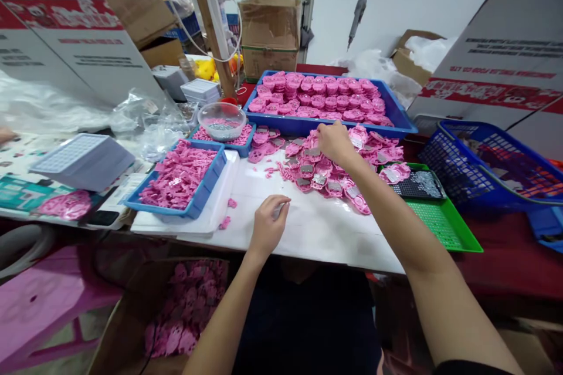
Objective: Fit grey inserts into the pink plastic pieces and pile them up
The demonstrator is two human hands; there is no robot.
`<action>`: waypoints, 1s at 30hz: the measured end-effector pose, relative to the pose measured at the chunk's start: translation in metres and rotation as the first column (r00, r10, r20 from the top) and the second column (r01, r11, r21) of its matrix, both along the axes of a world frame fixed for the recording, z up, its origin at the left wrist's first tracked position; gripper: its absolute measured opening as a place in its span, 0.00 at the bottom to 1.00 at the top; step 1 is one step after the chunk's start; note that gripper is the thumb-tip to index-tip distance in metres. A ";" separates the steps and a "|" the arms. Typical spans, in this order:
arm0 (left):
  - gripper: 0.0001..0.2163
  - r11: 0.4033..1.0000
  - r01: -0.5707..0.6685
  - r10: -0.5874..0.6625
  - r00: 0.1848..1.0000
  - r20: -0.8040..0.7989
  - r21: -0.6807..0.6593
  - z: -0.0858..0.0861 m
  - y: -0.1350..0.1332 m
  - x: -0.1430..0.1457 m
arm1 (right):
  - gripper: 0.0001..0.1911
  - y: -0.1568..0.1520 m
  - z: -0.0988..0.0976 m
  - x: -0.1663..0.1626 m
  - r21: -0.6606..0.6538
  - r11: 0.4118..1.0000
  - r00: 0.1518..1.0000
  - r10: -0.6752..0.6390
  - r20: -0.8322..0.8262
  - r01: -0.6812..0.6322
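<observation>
— At the near edge of the white board [316, 234], we are resting our left hand [267, 223], fingers curled in, thumb and forefinger pinched close together. Whether anything small is sitting between them, we cannot tell.

— And our right hand [334, 141]?

— We are reaching it out over the loose pile of pink plastic pieces [325, 175], fingers bent down and touching the far side of the heap. Whether they are closing on one piece is hidden by the back of the hand.

— So we are judging this as the picking step?

— We are: taking one piece out of the heap. The pieces are lying overlapped, so a next move is calling for a clean pinch on a single one, lifted free of its neighbours.

— What is lying around us?

— Just behind the pile, the big blue tray [308, 125] is holding stacked pink pieces. To the left are sitting a smaller blue tray [206, 187] of pink scraps and a clear bowl [222, 120]. To the right are lying a green tray [440, 225] and a blue basket [457, 175].
</observation>
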State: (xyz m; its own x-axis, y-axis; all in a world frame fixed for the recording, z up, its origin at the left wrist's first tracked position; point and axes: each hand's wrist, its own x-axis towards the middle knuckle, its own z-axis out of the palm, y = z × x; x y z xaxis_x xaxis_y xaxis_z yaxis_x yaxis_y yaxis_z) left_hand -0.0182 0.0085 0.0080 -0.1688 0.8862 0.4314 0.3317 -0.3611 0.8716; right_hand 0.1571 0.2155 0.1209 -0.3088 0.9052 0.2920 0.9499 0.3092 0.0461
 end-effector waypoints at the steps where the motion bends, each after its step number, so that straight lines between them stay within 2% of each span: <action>1: 0.07 1.000 0.008 -0.008 1.000 0.011 0.001 0.001 0.000 0.000 | 0.15 0.000 -0.001 -0.008 0.001 1.000 0.998 -0.029 0.055 0.029; 5: 0.07 1.000 0.026 -0.026 0.998 0.059 -0.013 0.001 0.002 0.000 | 0.15 -0.004 -0.008 -0.042 0.067 0.996 0.995 -0.061 0.074 0.056; 7: 0.07 0.999 0.033 -0.031 0.996 0.079 -0.024 0.001 0.003 0.000 | 0.15 -0.008 -0.016 -0.062 0.062 0.997 0.997 0.033 0.075 -0.038; 10: 0.08 0.999 0.036 -0.031 0.994 0.105 -0.038 0.000 0.004 0.001 | 0.16 -0.011 -0.033 -0.093 -0.046 0.970 0.961 0.243 0.131 -0.239; 14: 0.07 0.999 0.020 -0.015 0.992 0.124 -0.037 0.002 0.004 0.000 | 0.17 -0.005 -0.051 -0.117 -0.142 0.935 0.923 0.345 0.171 -0.324; 20: 0.07 1.000 0.014 -0.012 0.994 0.108 -0.021 0.003 0.004 -0.002 | 0.17 0.008 -0.050 -0.102 -0.171 0.894 0.867 0.444 0.225 -0.413; 25: 0.07 1.000 0.017 -0.014 0.993 0.121 -0.021 0.002 0.006 -0.002 | 0.17 0.017 -0.043 -0.080 -0.204 0.819 0.781 0.574 0.246 -0.537; 27: 0.07 1.000 0.004 -0.001 0.991 0.137 -0.026 0.003 0.006 -0.002 | 0.15 0.023 -0.041 -0.072 -0.174 0.788 0.768 0.615 0.179 -0.591; 30: 0.08 0.997 -0.030 0.045 0.976 0.215 -0.072 0.004 0.007 -0.002 | 0.12 0.026 -0.035 -0.060 -0.083 0.774 0.778 0.623 -0.074 -0.628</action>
State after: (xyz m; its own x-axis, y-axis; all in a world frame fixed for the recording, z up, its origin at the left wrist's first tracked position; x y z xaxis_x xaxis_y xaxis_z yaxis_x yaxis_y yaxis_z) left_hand -0.0198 0.0150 0.0118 -0.2854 0.9032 0.3205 0.1448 -0.2899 0.9460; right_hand 0.0975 0.2419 0.0855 -0.8068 0.5407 0.2381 0.5457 0.8365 -0.0502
